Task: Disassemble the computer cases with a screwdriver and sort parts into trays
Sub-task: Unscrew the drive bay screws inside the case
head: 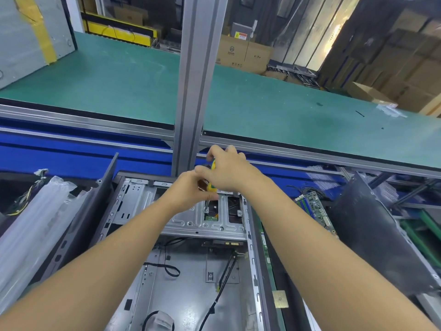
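as right hand (226,170) grips the screwdriver (211,186), left hand (188,190) pinches it.

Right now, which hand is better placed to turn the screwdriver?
Probably the right. The right hand wraps the yellow handle of the screwdriver from above, while the left hand pinches it lower down, seemingly steadying the tip over the drive bracket.

This is a factory workshop, an electronics line backed by a warehouse. A long green-matted counter (119,87) runs across the middle of the frame, crossed by an aluminium frame post (198,68). An opened computer case (191,283) lies at lower centre, with a bare circuit board (315,209) at right. Cardboard cartons (393,56) are stacked at upper right, and a yellow-and-black rail (119,29) sits at upper left.
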